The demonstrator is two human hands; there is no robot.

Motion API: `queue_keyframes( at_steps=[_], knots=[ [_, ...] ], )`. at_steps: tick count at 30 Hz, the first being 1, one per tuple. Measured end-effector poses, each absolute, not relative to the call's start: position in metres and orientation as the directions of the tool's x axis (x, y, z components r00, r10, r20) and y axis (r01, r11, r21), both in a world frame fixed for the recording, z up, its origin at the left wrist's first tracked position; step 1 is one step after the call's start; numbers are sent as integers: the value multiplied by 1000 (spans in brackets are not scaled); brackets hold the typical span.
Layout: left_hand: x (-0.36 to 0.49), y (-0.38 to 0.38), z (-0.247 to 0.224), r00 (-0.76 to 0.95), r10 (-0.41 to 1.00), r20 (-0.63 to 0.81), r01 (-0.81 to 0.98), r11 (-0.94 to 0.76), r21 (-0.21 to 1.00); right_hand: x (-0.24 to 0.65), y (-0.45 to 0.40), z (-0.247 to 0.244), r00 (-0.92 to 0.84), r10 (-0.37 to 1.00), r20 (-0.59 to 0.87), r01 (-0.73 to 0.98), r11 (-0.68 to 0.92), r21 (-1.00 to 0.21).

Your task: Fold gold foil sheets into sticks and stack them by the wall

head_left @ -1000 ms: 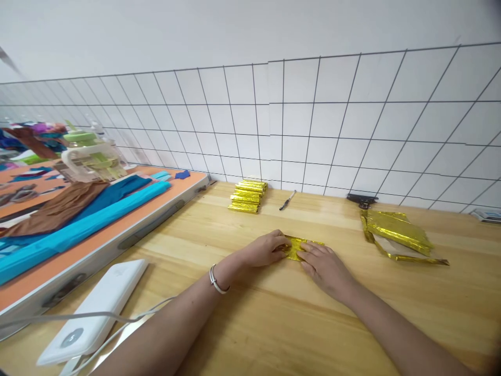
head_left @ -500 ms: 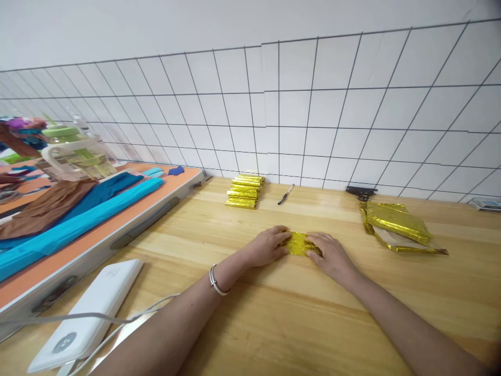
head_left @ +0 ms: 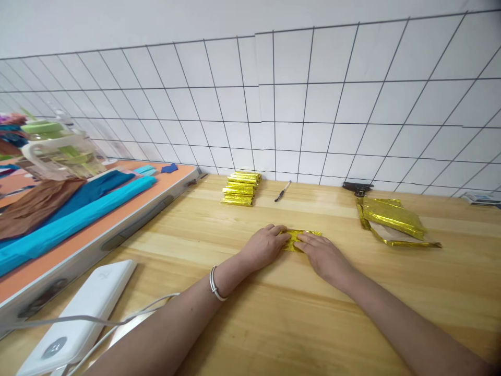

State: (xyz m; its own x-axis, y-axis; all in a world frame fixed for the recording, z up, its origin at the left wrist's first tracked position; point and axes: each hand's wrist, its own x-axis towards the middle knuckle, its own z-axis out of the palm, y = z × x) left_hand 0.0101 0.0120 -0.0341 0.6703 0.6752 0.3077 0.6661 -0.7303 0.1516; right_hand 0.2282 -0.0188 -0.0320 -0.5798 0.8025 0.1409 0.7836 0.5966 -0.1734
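A small strip of shiny gold foil [head_left: 291,242] lies on the wooden table, between and partly under both hands. My left hand [head_left: 266,246], with a white band at its wrist, closes its fingers on the strip's left end. My right hand [head_left: 323,258] lies over the right part, its fingers stretched flat on the foil. A narrow edge of the strip shows beyond the right fingertips. Behind the hands sits a row of several folded gold foil pieces [head_left: 240,189]. At the right is a loose stack of gold foil sheets [head_left: 393,216].
A pen [head_left: 282,191] and a black clip-like object [head_left: 358,188] lie near the tiled wall. At left, an orange-topped board [head_left: 172,184] bears brown and blue cloth and a green-lidded jug [head_left: 58,149]. A white power bank [head_left: 80,318] with cables lies at front left.
My right hand has shifted left over the foil, nearer my left hand, and its fingers now lie flatter. More of the strip's far right edge shows. The view has shifted slightly.
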Motion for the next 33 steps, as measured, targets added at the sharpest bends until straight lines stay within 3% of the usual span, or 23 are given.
queue_keyframes(
  at_steps=[7, 16, 33],
  knots=[
    [3, 21, -38, 657, 681, 323, 625, -732, 272, 240, -1, -44, -493, 813, 311, 726, 581, -369],
    [1, 27, -40, 651, 690, 317, 593, -722, 356, 239, -2, -48, -424, 869, 257, 846, 480, -229],
    [-3, 28, -41, 592, 724, 355, 645, -689, 329, 241, -1, -46, -357, 867, 347, 860, 450, -241]
  ],
)
